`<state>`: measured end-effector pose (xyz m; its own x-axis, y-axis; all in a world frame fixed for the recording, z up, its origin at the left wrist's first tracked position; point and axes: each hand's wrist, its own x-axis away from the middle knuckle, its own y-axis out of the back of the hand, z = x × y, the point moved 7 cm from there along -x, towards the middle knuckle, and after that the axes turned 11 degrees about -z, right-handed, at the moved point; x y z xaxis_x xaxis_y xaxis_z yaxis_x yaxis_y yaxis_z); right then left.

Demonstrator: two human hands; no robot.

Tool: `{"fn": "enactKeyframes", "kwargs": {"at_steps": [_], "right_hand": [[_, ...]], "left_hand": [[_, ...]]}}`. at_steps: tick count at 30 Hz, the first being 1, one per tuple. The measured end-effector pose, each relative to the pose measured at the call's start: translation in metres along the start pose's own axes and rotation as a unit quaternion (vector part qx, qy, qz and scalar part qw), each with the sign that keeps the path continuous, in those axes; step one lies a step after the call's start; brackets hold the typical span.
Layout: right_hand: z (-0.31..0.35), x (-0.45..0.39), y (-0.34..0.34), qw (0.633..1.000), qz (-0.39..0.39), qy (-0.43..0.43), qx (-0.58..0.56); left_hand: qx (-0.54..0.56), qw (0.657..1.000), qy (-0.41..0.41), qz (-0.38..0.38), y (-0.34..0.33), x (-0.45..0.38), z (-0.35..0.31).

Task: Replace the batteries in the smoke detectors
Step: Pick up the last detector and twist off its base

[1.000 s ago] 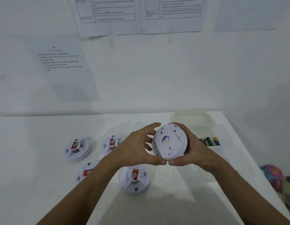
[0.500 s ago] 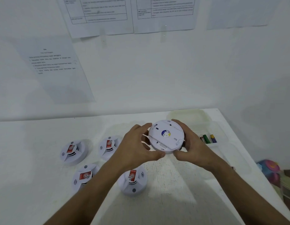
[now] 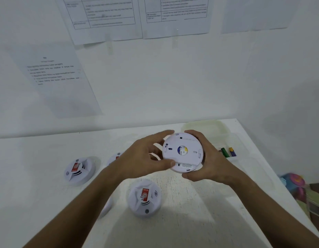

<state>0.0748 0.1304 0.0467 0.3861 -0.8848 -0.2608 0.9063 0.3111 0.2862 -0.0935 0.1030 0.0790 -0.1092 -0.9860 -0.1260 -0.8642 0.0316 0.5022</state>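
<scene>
Above table (image 3: 190, 212) | left hand (image 3: 140, 160), right hand (image 3: 208, 163) grip smoke detector (image 3: 182, 152)

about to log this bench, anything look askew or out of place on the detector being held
Yes. On the held smoke detector, gripped by the left hand and right hand, the back plate sits offset from the body, baring a slotted strip at the lower edge.
</scene>
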Motion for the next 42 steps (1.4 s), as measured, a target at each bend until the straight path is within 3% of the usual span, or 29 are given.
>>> {"fn": "enactKeyframes", "kwargs": {"at_steps": [7, 22, 32, 37, 42], "right_hand": [[-0.002, 0.003, -0.002, 1.000, 0.011, -0.006, -0.016], [-0.009, 0.005, -0.007, 0.998, -0.056, 0.020, 0.013], [-0.033, 0.024, 0.015, 0.999, -0.029, -0.023, 0.008], [-0.035, 0.030, 0.032, 0.999, -0.004, -0.032, 0.006], [-0.036, 0.035, 0.054, 1.000, -0.020, -0.010, -0.003]], "left_hand": [[-0.062, 0.998, -0.015, -0.022, 0.001, -0.007, -0.004], [-0.185, 0.980, -0.043, -0.065, -0.015, -0.004, -0.004], [-0.325, 0.944, -0.054, 0.004, -0.051, -0.004, -0.017], [-0.280, 0.958, -0.067, 0.024, -0.065, -0.008, -0.029], [-0.192, 0.978, -0.080, -0.029, -0.081, -0.008, -0.036]]}}
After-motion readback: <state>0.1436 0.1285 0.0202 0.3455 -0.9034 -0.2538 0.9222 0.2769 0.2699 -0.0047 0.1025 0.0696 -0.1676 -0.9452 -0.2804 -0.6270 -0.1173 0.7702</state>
